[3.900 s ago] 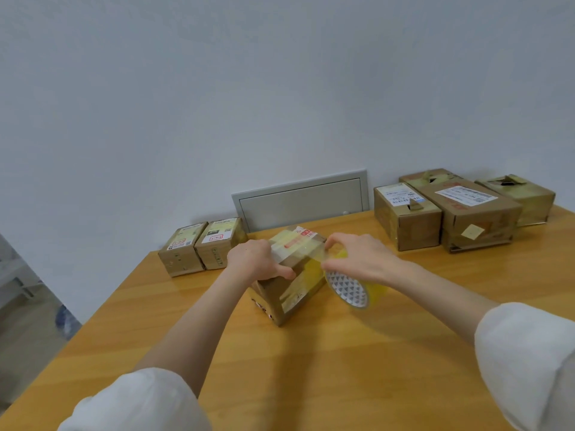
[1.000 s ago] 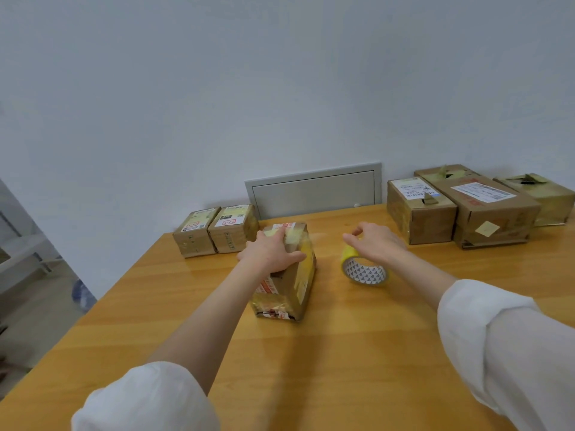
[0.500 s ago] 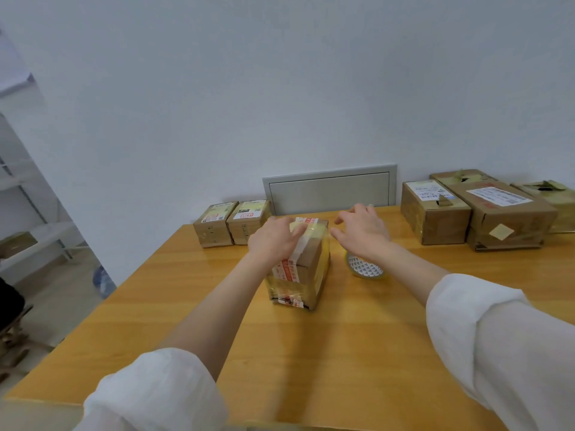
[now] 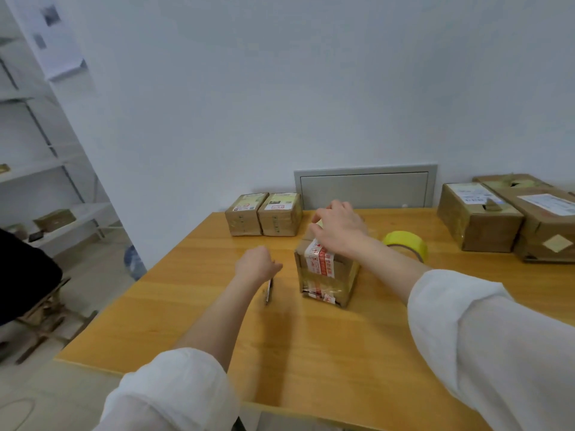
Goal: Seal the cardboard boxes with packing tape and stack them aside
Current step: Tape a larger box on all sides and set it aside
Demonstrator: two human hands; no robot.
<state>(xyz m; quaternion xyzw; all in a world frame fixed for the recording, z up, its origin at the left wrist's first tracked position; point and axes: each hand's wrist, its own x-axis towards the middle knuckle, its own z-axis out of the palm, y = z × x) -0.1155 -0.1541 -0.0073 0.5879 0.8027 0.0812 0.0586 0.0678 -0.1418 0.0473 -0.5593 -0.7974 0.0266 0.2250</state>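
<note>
Took left hand off box; brought it leftward over slim dark tool on table. Curled fingers there; could not tell whether clamped on tool. Moved right hand from tape roll to box top, bent fingers over far edge, holding. Left roll on table just right of box. Judged wrapping done; probably cutting next, then stacking near two small boxes.

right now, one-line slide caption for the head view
Right hand holds the taped box from above, tape roll beside it on the table.
</note>
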